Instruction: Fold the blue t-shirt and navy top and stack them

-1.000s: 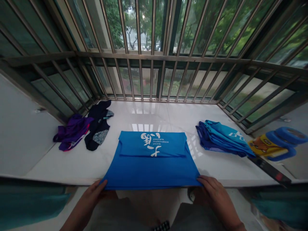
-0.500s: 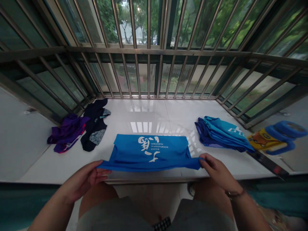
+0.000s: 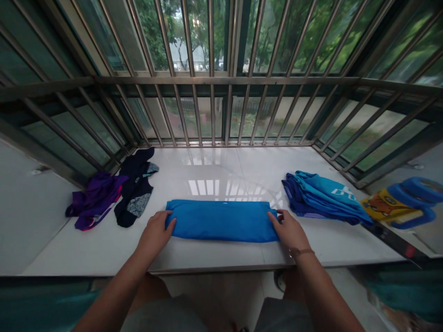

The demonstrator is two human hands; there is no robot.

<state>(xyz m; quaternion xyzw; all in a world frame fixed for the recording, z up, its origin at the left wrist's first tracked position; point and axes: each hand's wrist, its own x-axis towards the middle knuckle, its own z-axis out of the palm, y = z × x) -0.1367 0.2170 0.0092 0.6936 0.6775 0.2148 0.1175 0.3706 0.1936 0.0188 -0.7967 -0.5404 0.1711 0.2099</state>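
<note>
A bright blue T-shirt (image 3: 221,220) lies folded into a long flat band near the front of the white sill (image 3: 228,168). My left hand (image 3: 155,232) grips its left end, thumb on top and fingers curled at the edge. My right hand (image 3: 288,230) holds the right end the same way, a thin bracelet on its wrist. The white print on the shirt is folded inside and hidden.
A stack of folded blue shirts (image 3: 321,197) lies to the right. A purple garment (image 3: 92,199) and a dark navy one (image 3: 135,189) lie crumpled at the left. Metal window bars (image 3: 221,83) fence the sill's back and sides. A blue-and-yellow cartoon picture (image 3: 398,203) is at far right.
Both hands lifted the shirt's near edge and carried it away from me over the printed part. The shirt now lies as a narrow band with the print covered.
</note>
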